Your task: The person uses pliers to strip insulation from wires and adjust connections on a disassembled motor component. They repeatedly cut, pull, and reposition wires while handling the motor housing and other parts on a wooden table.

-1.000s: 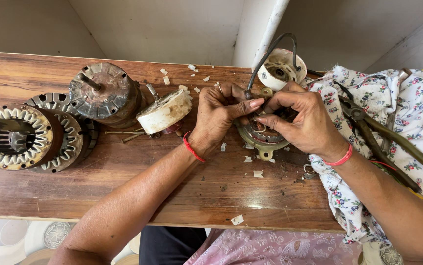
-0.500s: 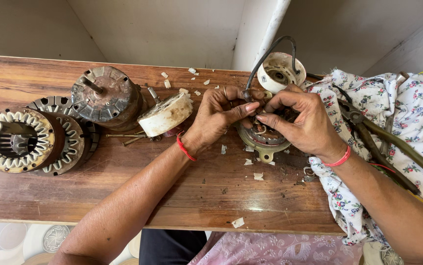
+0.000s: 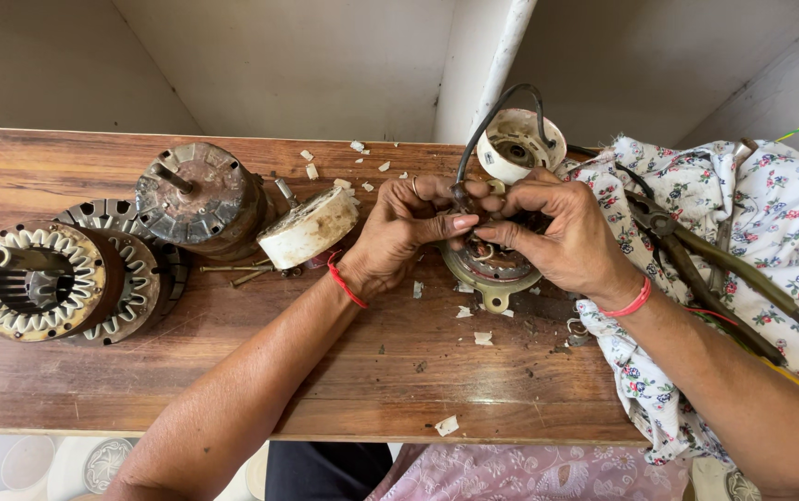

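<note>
Wooden planks, worn and scattered with pale flakes, made up the surface [image 3: 232, 390], which ran across the frame below a plain pale wall and a white pipe [image 3: 502, 70] at the upper middle. At the far left sat a toothed stator [image 3: 33, 278] stacked on ribbed rings, and just right of it a rusty motor housing [image 3: 200, 195] with its shaft up, then a white cap [image 3: 309, 227] tilted on its edge beside loose screws [image 3: 232, 271]. Right of centre, the left hand [image 3: 399, 237] had its thumb and fingers pinched together on wires at the top of the small motor core [image 3: 492, 269], which lay flat on the surface between both hands. The right hand [image 3: 557, 232] was closed on the same bundle from the other side, fingertips nearly touching the left's. Judging from this, the work wanted a firm, short grip close to the winding, with the core kept pressed flat so it would not tip. A black cable [image 3: 488, 125] arched to a white cup-shaped casing [image 3: 520, 144] behind. At the right lay a floral cloth [image 3: 771, 204] with pliers [image 3: 696, 250] on it.
</note>
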